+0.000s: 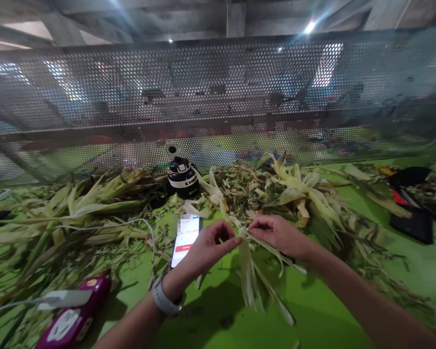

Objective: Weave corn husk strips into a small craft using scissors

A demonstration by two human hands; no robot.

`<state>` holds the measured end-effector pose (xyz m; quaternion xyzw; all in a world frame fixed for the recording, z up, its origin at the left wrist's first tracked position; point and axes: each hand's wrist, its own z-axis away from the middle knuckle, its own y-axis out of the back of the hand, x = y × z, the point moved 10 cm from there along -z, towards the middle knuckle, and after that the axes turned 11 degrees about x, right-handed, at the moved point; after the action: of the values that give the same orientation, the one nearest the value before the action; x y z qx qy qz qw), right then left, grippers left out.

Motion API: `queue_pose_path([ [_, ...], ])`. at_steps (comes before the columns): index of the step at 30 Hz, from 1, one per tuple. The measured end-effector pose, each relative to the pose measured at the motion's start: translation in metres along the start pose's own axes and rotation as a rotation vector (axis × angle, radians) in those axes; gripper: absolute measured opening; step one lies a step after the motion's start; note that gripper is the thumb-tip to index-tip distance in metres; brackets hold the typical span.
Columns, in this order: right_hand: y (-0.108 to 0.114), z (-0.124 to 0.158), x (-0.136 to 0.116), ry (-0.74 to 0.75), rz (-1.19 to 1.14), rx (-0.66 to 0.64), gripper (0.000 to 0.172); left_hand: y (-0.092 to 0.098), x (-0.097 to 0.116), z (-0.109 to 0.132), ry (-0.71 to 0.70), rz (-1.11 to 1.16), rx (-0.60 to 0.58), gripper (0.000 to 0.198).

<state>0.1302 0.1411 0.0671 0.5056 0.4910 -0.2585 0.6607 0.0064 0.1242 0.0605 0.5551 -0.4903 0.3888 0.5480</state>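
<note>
My left hand (211, 246) and my right hand (276, 233) meet over the green table (330, 320), both pinching the top of a bunch of pale corn husk strips (250, 276) that hangs down between them. The left wrist wears a grey watch (163, 299). A phone (185, 237) with a lit timer screen lies just behind the left hand. Heaps of dried husks and leaves (298, 194) lie beyond both hands.
A black round container (182, 178) stands at the back centre against a perforated metal screen (218, 97). A magenta device (72, 317) with a white cable lies at the near left. Black items (412, 218) sit at the right. More husks and stalks (76, 213) cover the left.
</note>
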Motion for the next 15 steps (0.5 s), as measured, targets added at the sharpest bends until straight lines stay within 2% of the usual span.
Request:
queue_pose_path([
  [1, -0.002, 0.001, -0.001, 0.006, 0.002, -0.040, 0.027, 0.012, 0.017, 0.001, -0.150, -0.166, 0.109, 0.021],
  [2, -0.005, 0.002, -0.002, 0.019, 0.000, -0.085, 0.027, 0.015, 0.033, 0.005, -0.288, -0.291, 0.148, 0.024],
  [3, -0.009, 0.003, -0.004, 0.039, -0.004, -0.131, 0.027, 0.009, 0.044, 0.010, -0.394, -0.363, 0.101, 0.030],
  [4, -0.011, 0.005, -0.006, 0.058, -0.003, -0.168, 0.027, 0.001, 0.048, 0.014, -0.439, -0.400, 0.021, 0.033],
  [6, -0.013, 0.007, -0.008, 0.081, 0.016, -0.204, 0.028, -0.011, 0.050, 0.019, -0.483, -0.440, -0.092, 0.033],
  [9, -0.014, 0.011, -0.011, 0.097, 0.031, -0.233, 0.029, -0.013, 0.054, 0.023, -0.549, -0.487, -0.078, 0.043],
  [11, -0.016, 0.015, -0.013, 0.100, 0.024, -0.276, 0.028, -0.017, 0.056, 0.026, -0.577, -0.466, -0.113, 0.050],
  [15, -0.021, 0.016, -0.013, 0.103, 0.033, -0.320, 0.029, -0.025, 0.042, 0.026, -0.436, -0.351, -0.241, 0.039],
])
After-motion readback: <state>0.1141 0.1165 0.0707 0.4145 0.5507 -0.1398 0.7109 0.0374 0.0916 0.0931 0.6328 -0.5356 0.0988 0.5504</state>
